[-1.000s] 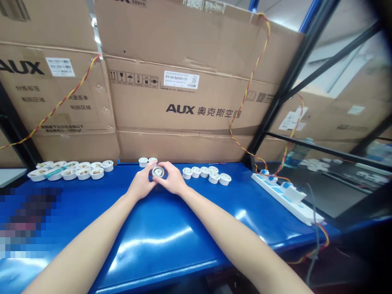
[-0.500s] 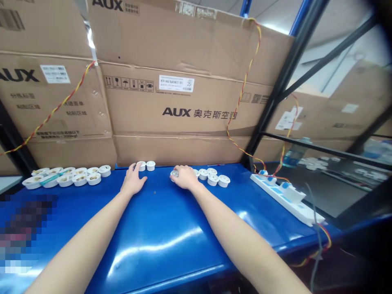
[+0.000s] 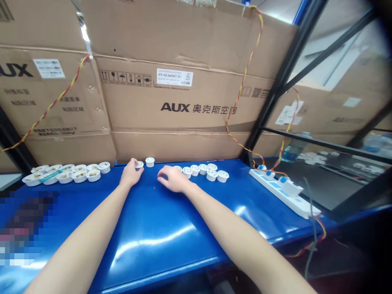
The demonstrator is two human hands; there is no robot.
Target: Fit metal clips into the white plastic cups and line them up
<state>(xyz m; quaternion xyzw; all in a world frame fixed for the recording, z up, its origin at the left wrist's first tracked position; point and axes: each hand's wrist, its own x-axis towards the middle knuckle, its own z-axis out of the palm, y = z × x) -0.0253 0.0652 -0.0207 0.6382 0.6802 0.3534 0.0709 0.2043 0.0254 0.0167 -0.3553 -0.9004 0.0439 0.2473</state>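
Note:
At the back of the blue table, my left hand has its thumb and fingers closed round a small round white cup. Just right of it stands another white cup, untouched. My right hand hovers over the table with its fingers curved and a gap between thumb and forefinger; nothing shows in it. Behind and right of that hand is a cluster of white cups, partly hidden by it. A tiny dark piece lies on the table between my hands.
Two rows of white cups with brownish contents stand at the left, a teal pen-like stick across them. A white power strip lies at the right by a black rack post. Cardboard boxes wall the back.
My left hand has closed on the white cup beside it. My right hand has come off the cup it covered, moving slightly left with fingers apart. The camera view has tilted slightly.

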